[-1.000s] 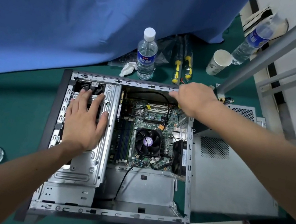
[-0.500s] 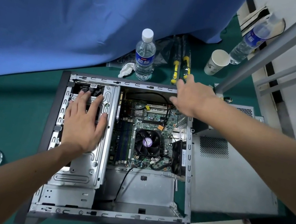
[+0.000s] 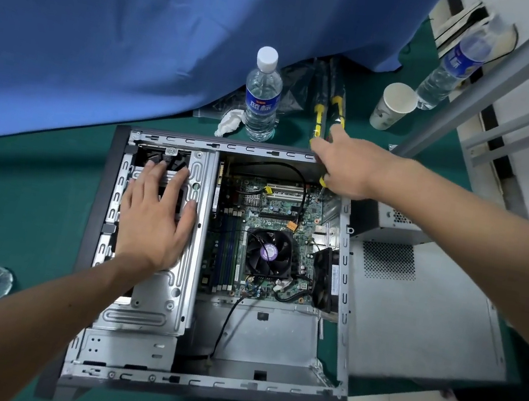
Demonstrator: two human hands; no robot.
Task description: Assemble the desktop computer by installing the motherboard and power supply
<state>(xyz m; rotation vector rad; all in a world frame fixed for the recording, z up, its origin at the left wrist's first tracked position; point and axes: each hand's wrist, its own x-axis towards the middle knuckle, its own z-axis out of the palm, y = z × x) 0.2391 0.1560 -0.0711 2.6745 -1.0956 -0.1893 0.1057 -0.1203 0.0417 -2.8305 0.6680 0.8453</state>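
Left hand (image 3: 156,218) flat with fingers spread on the silver metal drive cage (image 3: 180,277) of the open grey computer case (image 3: 343,282) lying on green cloth, green motherboard (image 3: 274,215) with black fan seated inside, blue-labelled clear water bottle (image 3: 261,96), writing unreadable, right hand (image 3: 348,165) curled around a yellow-handled screwdriver (image 3: 323,180) at the case's far rim.

Open case (image 3: 203,381), frame centre: bare floor lies free at lower centre, crossed by one black cable (image 3: 226,326). Fan (image 3: 269,253) and motherboard (image 3: 275,209) fill centre; left hand (image 3: 154,217) covers drive cage (image 3: 151,314); bottle (image 3: 261,96) and screwdrivers (image 3: 319,119) crowd upper centre.
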